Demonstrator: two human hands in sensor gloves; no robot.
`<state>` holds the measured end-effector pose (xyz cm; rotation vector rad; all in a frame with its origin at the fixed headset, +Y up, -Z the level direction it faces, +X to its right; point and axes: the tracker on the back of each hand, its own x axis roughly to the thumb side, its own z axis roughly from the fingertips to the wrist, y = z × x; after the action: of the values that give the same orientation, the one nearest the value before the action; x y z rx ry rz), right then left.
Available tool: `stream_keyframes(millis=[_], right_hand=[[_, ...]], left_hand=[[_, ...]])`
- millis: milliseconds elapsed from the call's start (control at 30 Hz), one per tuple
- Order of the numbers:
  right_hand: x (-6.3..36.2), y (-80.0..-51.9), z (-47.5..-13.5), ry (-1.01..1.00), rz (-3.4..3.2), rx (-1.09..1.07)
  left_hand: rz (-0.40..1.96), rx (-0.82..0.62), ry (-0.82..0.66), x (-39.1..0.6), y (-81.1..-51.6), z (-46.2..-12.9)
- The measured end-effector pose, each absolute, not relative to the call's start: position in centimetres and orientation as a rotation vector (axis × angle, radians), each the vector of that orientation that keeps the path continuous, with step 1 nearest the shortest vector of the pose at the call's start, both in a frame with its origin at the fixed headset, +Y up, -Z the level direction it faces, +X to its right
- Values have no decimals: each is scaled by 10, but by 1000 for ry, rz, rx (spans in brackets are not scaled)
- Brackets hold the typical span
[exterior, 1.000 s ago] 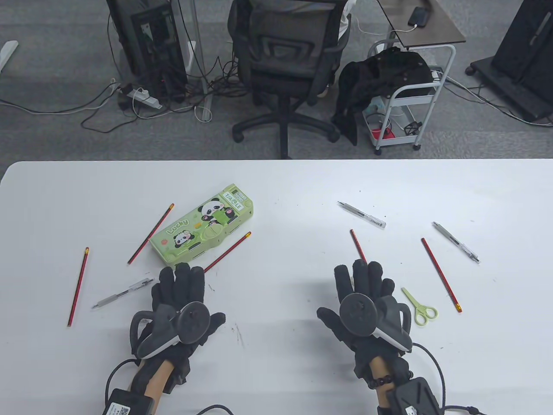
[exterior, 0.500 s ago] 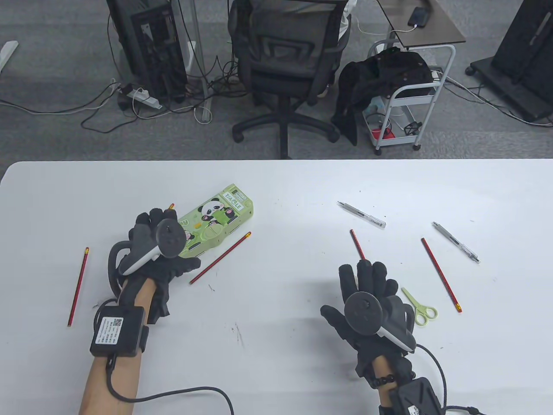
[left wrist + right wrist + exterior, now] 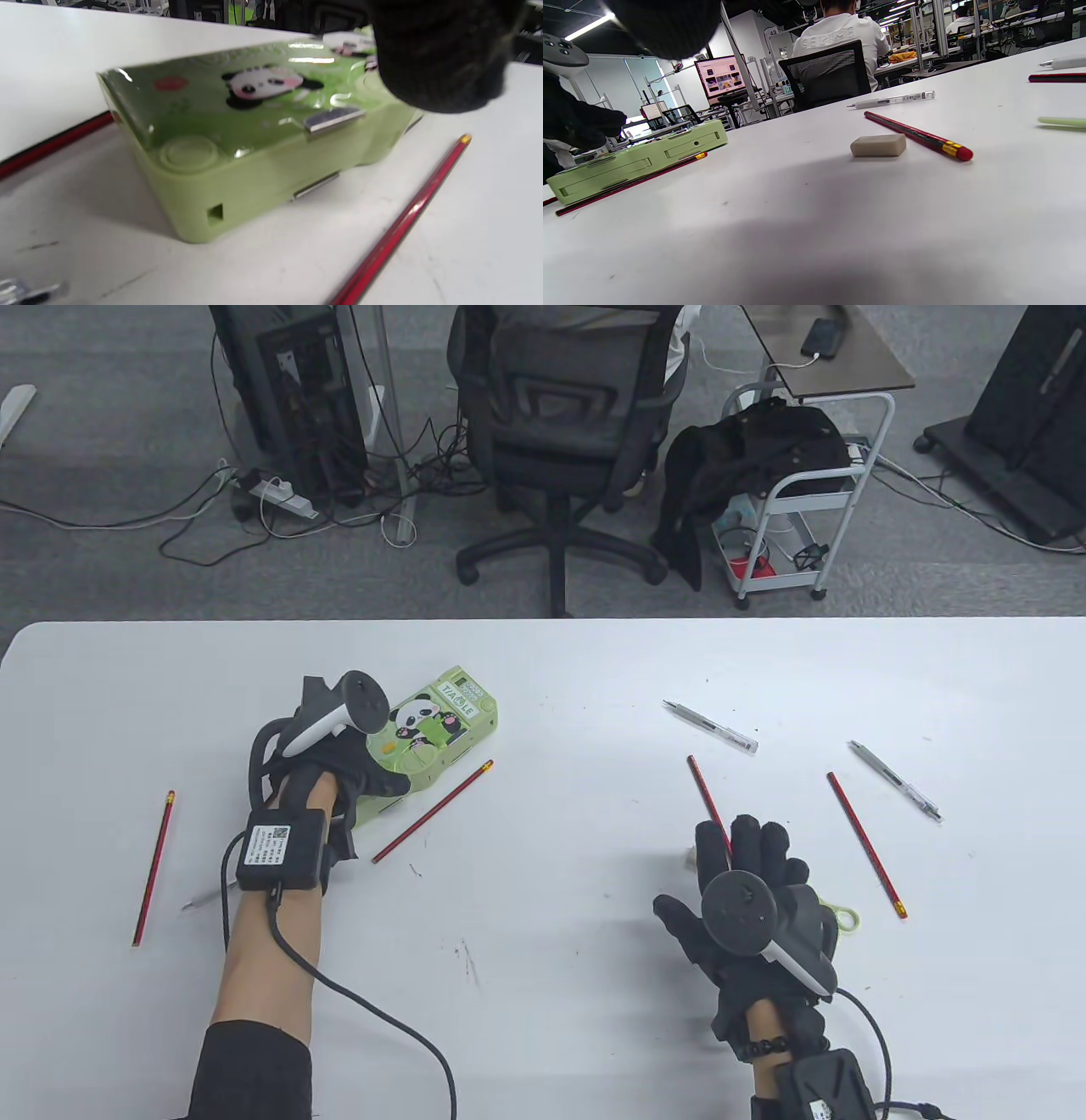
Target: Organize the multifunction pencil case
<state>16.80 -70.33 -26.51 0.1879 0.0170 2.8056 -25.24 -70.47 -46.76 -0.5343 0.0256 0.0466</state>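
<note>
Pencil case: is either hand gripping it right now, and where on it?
The left hand grips the green pencil case at its near end, thumb along the side facing the pencil. The right hand holds nothing, hovering open over the table.

1 overhead view, 2 low wrist views

A white table (image 3: 814,220) fills the lower part of the view. Near its middle lies a small beige eraser (image 3: 878,145), just beside a red pencil (image 3: 916,135) whose red-capped end points to the right. Beyond them rests a clear pen (image 3: 891,100). Toward the left edge sits a green pencil case (image 3: 640,161), closed, with another red pencil (image 3: 630,184) lying along its near side. A gloved left hand (image 3: 581,123) rests on the case's left end. Behind the table a person in white sits in a black chair (image 3: 831,74).
</note>
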Motion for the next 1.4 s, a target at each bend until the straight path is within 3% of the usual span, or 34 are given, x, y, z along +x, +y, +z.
stream_keyframes(millis=[200, 667, 800, 933, 1167, 1400], right_hand=[[170, -703, -264, 15, 2806, 172], [167, -703, -267, 35, 2812, 192], [167, -703, -267, 34, 2806, 194], [167, -703, -267, 29, 2796, 198], [171, -701, -265, 22, 2743, 223], [169, -702, -265, 31, 2705, 260]], left_hand=[[-17, -591, 28, -243, -728, -473], [-9, -398, -5, -246, -733, -473], [-24, -320, -22, -247, -724, -469], [7, -246, -66, -242, -696, -457], [9, -147, -284, -213, -651, -411], [-43, -137, -523, -164, -665, -368]])
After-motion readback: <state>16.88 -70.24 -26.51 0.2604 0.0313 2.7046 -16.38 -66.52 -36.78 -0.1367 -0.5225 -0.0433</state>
